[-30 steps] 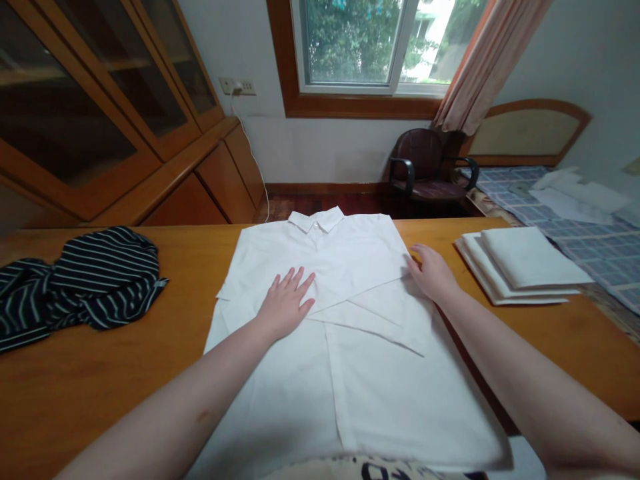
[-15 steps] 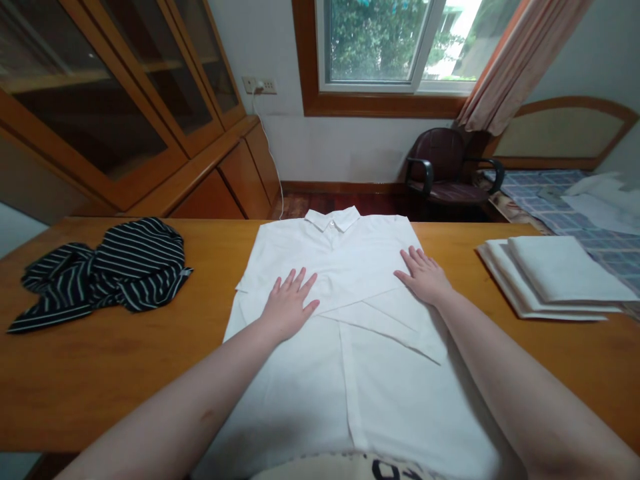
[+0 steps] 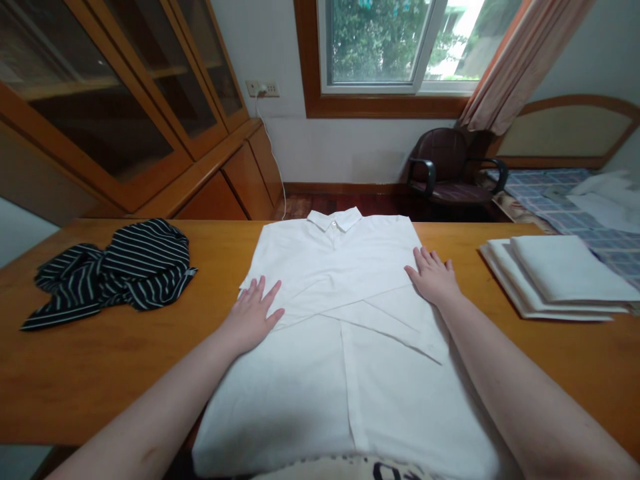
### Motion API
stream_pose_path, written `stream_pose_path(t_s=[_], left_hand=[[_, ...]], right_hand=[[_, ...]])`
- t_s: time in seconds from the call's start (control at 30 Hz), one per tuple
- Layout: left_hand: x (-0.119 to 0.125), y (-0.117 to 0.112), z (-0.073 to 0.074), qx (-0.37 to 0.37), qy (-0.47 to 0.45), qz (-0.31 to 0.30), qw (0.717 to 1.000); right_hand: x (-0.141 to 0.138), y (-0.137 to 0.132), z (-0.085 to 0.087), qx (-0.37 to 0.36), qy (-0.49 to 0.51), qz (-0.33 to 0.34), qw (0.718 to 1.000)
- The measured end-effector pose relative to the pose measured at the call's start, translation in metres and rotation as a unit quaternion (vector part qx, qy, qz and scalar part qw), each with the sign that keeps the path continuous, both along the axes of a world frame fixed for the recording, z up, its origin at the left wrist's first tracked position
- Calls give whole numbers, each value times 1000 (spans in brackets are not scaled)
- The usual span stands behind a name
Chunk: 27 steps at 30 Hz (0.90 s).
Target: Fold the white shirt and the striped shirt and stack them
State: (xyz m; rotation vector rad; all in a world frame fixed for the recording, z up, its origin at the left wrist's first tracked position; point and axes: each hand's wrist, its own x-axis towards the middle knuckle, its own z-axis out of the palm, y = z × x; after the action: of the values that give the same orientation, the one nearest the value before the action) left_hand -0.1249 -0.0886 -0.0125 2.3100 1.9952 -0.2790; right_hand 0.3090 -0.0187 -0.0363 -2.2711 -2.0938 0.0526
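Note:
A white collared shirt lies spread on the wooden table, its collar at the far edge and its lower end toward me. The sleeves are folded across the front and overlap around the middle. My left hand rests flat on the shirt's left side, fingers spread. On the right side, my right hand lies flat at the shirt's edge, fingers stretched out. Neither hand grips the cloth.
A bunched black-and-white striped cloth lies on the table's left. Folded white pieces are stacked at the right. Beyond the table stand a glass-fronted cabinet, a dark office chair and a bed.
My left hand has slid left from the shirt's middle toward its left edge. My right hand has shifted slightly outward to the right. The shirt lies nearly the same.

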Motion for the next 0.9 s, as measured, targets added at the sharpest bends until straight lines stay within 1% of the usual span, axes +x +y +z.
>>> stream_pose_path(t_s=[0.07, 0.1, 0.13, 0.17, 0.23, 0.27, 0.3, 0.37, 0.43, 0.53, 0.63, 0.7, 0.77, 0.83, 0.9], left_hand=[[12, 4, 11, -34, 20, 44, 998], [21, 8, 17, -40, 26, 63, 997], [30, 11, 22, -37, 24, 67, 997], [40, 16, 26, -25, 13, 51, 998], [57, 28, 28, 11, -25, -19, 999], [64, 35, 26, 27, -44, -50, 997], [69, 41, 23, 38, -56, -68, 995], [73, 52, 13, 46, -64, -74, 994], [70, 57, 2, 43, -64, -74, 994], [61, 50, -9, 43, -67, -85, 993], [53, 33, -11, 40, -67, -93, 993], [50, 25, -5, 25, -65, -100, 993], [50, 24, 7, -4, -68, -111, 992], [55, 34, 22, -13, -75, -114, 991], [66, 56, 33, 27, -84, -106, 990]], right_hand=[[-1, 0, -1, 4, -8, -3, 1000], [-1, 0, -1, 6, -11, -4, 1000], [-1, 0, -1, 7, -12, -5, 1000], [-1, -1, -1, 7, -11, -4, 1000], [-1, -1, -1, 6, -5, -3, 1000], [0, -1, 0, 5, -1, -3, 1000], [0, -1, 0, 4, 2, -3, 1000], [1, -1, 1, -1, 6, -7, 1000], [0, -3, 2, -9, 6, -13, 1000], [-2, -12, 0, -16, 3, -18, 1000], [-1, -30, -3, -13, -5, -17, 1000], [0, -42, -2, -19, -18, -19, 999], [0, -49, 6, -36, -39, -25, 998], [-9, -44, 20, -48, -58, -19, 997], [-31, -27, 36, -39, -55, 23, 997]])
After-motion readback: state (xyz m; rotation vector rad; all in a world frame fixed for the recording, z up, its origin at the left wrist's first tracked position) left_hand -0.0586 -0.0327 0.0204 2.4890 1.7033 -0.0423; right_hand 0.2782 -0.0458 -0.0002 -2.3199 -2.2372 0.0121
